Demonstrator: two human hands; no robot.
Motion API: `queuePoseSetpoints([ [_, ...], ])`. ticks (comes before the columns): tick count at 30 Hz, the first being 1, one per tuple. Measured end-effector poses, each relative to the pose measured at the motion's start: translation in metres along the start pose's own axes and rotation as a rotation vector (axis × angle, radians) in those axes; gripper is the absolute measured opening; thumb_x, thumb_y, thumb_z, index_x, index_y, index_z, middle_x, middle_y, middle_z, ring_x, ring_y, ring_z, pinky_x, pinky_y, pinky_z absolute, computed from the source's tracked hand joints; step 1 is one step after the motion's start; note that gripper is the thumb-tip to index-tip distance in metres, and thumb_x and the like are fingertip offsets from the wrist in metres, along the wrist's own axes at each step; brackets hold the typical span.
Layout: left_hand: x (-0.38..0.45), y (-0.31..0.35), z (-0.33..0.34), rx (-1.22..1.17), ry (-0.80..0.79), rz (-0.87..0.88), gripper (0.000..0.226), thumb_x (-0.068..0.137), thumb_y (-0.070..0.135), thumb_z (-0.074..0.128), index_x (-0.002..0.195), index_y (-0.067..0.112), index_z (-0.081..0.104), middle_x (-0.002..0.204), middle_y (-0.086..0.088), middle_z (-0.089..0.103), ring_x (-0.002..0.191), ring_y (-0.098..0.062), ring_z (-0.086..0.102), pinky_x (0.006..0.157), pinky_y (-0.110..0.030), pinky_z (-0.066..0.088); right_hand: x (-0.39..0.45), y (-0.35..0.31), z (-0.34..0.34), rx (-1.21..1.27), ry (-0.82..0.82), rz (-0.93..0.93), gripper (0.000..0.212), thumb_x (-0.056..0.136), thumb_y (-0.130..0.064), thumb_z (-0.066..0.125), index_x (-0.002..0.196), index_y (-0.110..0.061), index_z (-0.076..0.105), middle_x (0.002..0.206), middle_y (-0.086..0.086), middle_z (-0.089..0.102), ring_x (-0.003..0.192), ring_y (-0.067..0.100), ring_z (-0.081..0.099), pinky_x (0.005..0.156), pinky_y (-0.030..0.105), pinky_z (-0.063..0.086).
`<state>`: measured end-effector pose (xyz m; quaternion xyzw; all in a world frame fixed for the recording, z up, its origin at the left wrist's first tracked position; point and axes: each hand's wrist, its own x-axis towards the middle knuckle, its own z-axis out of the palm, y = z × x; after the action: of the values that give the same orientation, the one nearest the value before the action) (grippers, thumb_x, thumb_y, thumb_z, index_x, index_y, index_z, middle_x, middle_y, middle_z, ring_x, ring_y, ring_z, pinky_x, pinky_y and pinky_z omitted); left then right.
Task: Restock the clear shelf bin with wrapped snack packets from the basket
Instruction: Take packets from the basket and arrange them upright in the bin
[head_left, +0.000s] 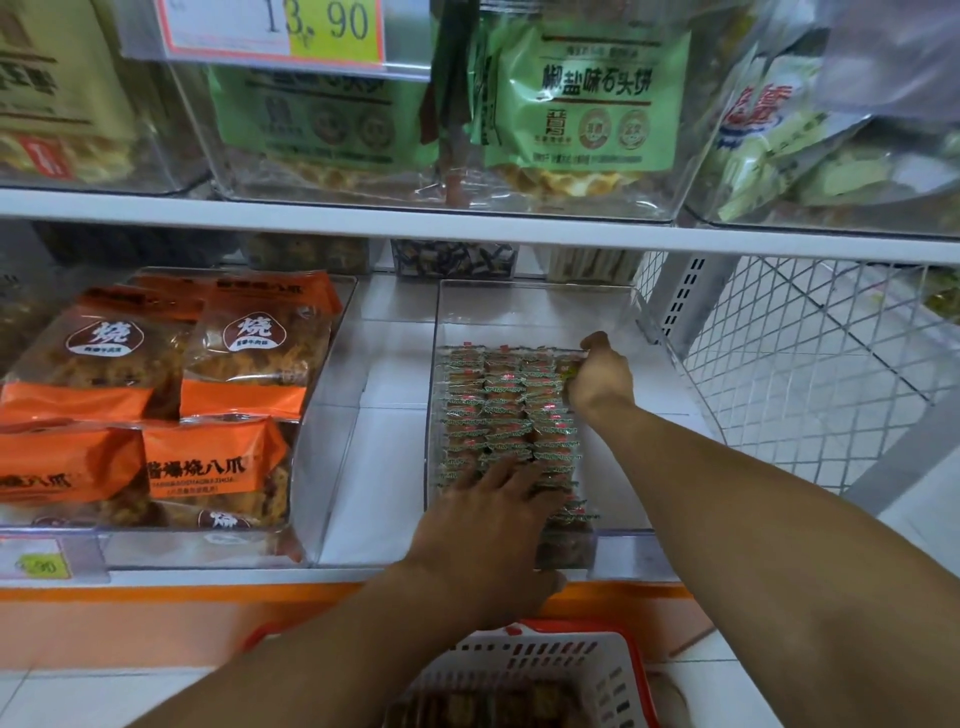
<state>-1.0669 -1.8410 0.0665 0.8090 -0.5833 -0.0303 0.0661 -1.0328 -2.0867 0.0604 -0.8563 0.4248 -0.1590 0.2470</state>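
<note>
A clear shelf bin (535, 306) sits on the lower shelf, holding rows of small wrapped snack packets (498, 410) with green and red print. My left hand (488, 525) lies flat on the near rows, fingers spread and pressing the packets. Deeper in the bin, at the far right end of the rows, my right hand (597, 376) grips a green-wrapped packet. Below the shelf stands a white and red basket (582, 670), with dark packets inside it.
A clear bin of orange snack bags (171, 395) stands to the left. Overhead, a white shelf (467, 228) carries bins of green bags. A white wire mesh panel (800, 364) borders the right. An orange trim strip (182, 597) runs under the shelf.
</note>
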Motion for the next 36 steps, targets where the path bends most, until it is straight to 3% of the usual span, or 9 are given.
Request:
queuePoseSetpoints([
  [5, 0.001, 0.001, -0.003, 0.005, 0.008, -0.004, 0.069, 0.086, 0.057, 0.058, 0.149, 0.034, 0.039, 0.16, 0.004, 0.035, 0.149, -0.023, 0.027, 0.121, -0.052, 0.027, -0.016, -0.01, -0.018, -0.118, -0.131, 0.0, 0.067, 0.091, -0.004, 0.065, 0.146, -0.003, 0.028, 0.139, 0.021, 0.043, 0.121, 0.038, 0.053, 0.091, 0.036, 0.048],
  [8, 0.0, 0.003, -0.005, -0.001, 0.015, -0.009, 0.062, 0.089, 0.054, 0.056, 0.146, 0.033, 0.044, 0.156, 0.005, 0.041, 0.146, -0.023, 0.033, 0.118, -0.051, 0.032, -0.036, -0.02, -0.045, -0.235, -0.225, -0.055, 0.053, 0.093, -0.008, 0.061, 0.139, 0.003, 0.038, 0.139, 0.023, 0.046, 0.122, 0.036, 0.053, 0.082, 0.031, 0.044],
  [11, 0.0, 0.006, -0.008, -0.009, -0.024, -0.028, 0.061, 0.091, 0.052, 0.056, 0.146, 0.031, 0.044, 0.154, 0.003, 0.042, 0.145, -0.024, 0.035, 0.117, -0.053, 0.034, -0.07, -0.02, -0.074, -0.255, -0.553, -0.005, 0.02, 0.099, -0.003, 0.049, 0.11, 0.008, 0.063, 0.117, 0.026, 0.068, 0.088, 0.027, 0.074, 0.065, 0.026, 0.053],
  [14, 0.001, 0.007, -0.011, 0.007, -0.049, -0.036, 0.061, 0.091, 0.052, 0.056, 0.145, 0.029, 0.045, 0.151, 0.001, 0.045, 0.142, -0.025, 0.038, 0.116, -0.052, 0.035, -0.105, -0.015, -0.084, -0.304, -0.85, 0.081, 0.027, 0.103, -0.007, 0.046, 0.084, -0.003, 0.065, 0.088, 0.012, 0.071, 0.051, 0.013, 0.066, 0.044, 0.017, 0.048],
  [18, 0.001, 0.009, -0.013, -0.003, -0.076, -0.045, 0.066, 0.088, 0.051, 0.058, 0.147, 0.028, 0.04, 0.152, -0.001, 0.043, 0.144, -0.027, 0.037, 0.115, -0.052, 0.036, -0.12, -0.01, -0.076, -0.266, -0.823, 0.158, 0.023, 0.092, 0.006, 0.048, 0.075, -0.009, 0.051, 0.062, 0.007, 0.046, 0.049, 0.017, 0.039, 0.047, 0.023, 0.03],
  [21, 0.001, 0.009, -0.013, 0.007, -0.097, -0.052, 0.073, 0.088, 0.052, 0.06, 0.152, 0.028, 0.035, 0.16, -0.001, 0.035, 0.149, -0.027, 0.031, 0.117, -0.053, 0.034, -0.121, -0.005, -0.078, -0.11, -0.824, 0.303, 0.02, 0.085, 0.013, 0.044, 0.08, -0.003, 0.055, 0.044, 0.007, 0.051, 0.036, 0.015, 0.046, 0.043, 0.02, 0.041],
  [26, 0.001, 0.009, -0.013, 0.005, -0.096, -0.046, 0.069, 0.09, 0.052, 0.056, 0.151, 0.028, 0.036, 0.162, -0.001, 0.034, 0.149, -0.026, 0.029, 0.117, -0.053, 0.034, -0.111, -0.009, -0.069, 0.146, -0.645, 0.336, 0.026, 0.096, 0.008, 0.046, 0.116, 0.002, 0.06, 0.119, 0.023, 0.065, 0.1, 0.031, 0.07, 0.08, 0.035, 0.054],
  [32, 0.002, 0.009, -0.012, 0.028, -0.115, -0.045, 0.07, 0.087, 0.053, 0.058, 0.15, 0.028, 0.039, 0.159, -0.003, 0.037, 0.147, -0.029, 0.033, 0.115, -0.054, 0.037, -0.11, -0.019, -0.059, 0.317, -0.624, 0.363, 0.03, 0.084, 0.026, 0.035, 0.088, 0.002, 0.052, 0.094, 0.02, 0.053, 0.089, 0.035, 0.061, 0.091, 0.052, 0.058],
  [36, 0.0, 0.008, -0.013, 0.025, -0.11, -0.045, 0.07, 0.087, 0.049, 0.06, 0.15, 0.026, 0.037, 0.158, -0.004, 0.038, 0.147, -0.028, 0.032, 0.118, -0.054, 0.032, -0.119, -0.018, -0.064, 0.285, -0.607, 0.317, 0.025, 0.089, 0.02, 0.039, 0.095, 0.004, 0.058, 0.107, 0.025, 0.057, 0.099, 0.035, 0.062, 0.099, 0.049, 0.054],
])
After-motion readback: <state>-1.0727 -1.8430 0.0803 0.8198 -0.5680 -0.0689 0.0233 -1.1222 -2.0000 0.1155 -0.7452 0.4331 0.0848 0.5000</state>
